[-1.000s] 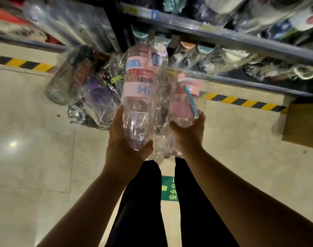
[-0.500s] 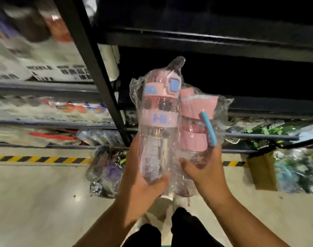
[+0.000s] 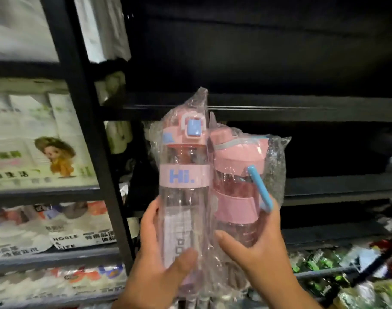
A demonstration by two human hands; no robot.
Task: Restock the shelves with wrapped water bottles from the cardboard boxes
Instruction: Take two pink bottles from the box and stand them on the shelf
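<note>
Head view, shelf bay ahead. Your left hand (image 3: 159,259) is wrapped round the lower body of the tall bottle (image 3: 182,197), thumb across the front. Your right hand (image 3: 257,248) cups the shorter bottle (image 3: 235,210) low down, thumb in front and fingers behind near the blue strap (image 3: 258,188). Both bottles are upright, side by side and touching, raised in front of the dark shelf (image 3: 302,112).

Handling, as a judgement: both look empty, so light; rigid clear plastic, unlikely to crush. The loose film wrap (image 3: 276,157) is the problem, since it is slick and can slide over the bottle beneath. Grip the bodies through the film, not the bunched film at the top. The tall one looks likely to tip once set down.

Around: black upright post (image 3: 85,130) just left of the tall bottle; keep clear of it when pushing in. Printed packets (image 3: 45,152) fill the bay beyond the post. Green-wrapped goods (image 3: 320,264) sit on a lower level to the right. How deep the dark shelf runs cannot be told. No cardboard boxes in sight.
</note>
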